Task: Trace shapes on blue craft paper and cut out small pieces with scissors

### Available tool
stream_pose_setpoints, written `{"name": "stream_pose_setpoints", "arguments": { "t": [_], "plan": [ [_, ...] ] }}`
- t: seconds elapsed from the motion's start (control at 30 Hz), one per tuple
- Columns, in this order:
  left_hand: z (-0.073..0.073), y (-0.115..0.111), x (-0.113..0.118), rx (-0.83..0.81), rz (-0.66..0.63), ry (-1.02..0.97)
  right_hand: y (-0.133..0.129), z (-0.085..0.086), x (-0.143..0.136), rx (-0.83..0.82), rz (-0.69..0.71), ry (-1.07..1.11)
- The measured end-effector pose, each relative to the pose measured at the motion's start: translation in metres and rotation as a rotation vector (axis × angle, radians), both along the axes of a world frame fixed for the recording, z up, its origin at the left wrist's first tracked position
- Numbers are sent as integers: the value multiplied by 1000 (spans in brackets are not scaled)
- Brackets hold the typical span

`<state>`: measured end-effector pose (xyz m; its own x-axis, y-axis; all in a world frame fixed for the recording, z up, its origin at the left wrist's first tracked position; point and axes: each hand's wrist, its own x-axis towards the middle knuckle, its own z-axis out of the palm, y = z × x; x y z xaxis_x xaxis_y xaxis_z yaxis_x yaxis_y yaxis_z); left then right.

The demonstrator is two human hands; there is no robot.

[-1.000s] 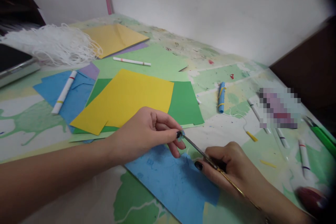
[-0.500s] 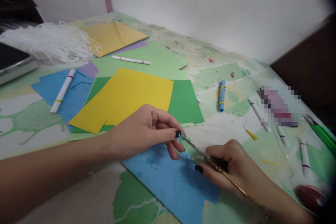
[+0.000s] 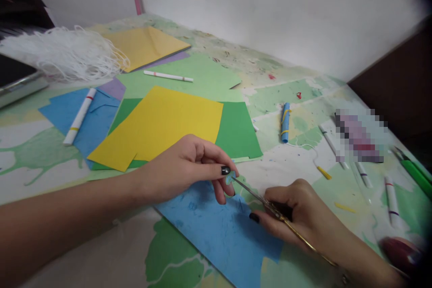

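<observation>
Between thumb and fingertips, my left hand (image 3: 189, 168) pinches a small light-blue piece (image 3: 230, 177), perhaps paper. In my right hand (image 3: 300, 216) is a pair of scissors (image 3: 256, 196) with dark blades and a gold handle; the blade tips touch the small piece. Under both hands lies a blue sheet (image 3: 222, 229) with a notched edge. Just beyond my left hand a yellow sheet (image 3: 172, 121) overlaps a green sheet (image 3: 236, 130). My right palm hides part of the scissors' handle.
At the left are white string (image 3: 81, 56) and a red-banded marker (image 3: 80, 117) on blue paper. A blue roll (image 3: 285, 122) tied with yellow stands right of centre. More markers (image 3: 391, 200) and a green-handled cutter (image 3: 416, 171) lie at the right.
My left fingertips have turned slightly and shifted a little left, showing more of the small blue piece. The scissors' tips moved slightly left with it. The papers around look unchanged.
</observation>
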<state>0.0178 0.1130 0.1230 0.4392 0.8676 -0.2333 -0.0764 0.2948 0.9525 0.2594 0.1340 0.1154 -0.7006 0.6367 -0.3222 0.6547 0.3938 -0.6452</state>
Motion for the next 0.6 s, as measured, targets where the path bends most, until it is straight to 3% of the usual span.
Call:
{"name": "stream_pose_setpoints", "arguments": {
  "t": [0.6],
  "plan": [
    [-3,1,0,0,3,1,-2,1,1,28,1,-1]
  ]
}}
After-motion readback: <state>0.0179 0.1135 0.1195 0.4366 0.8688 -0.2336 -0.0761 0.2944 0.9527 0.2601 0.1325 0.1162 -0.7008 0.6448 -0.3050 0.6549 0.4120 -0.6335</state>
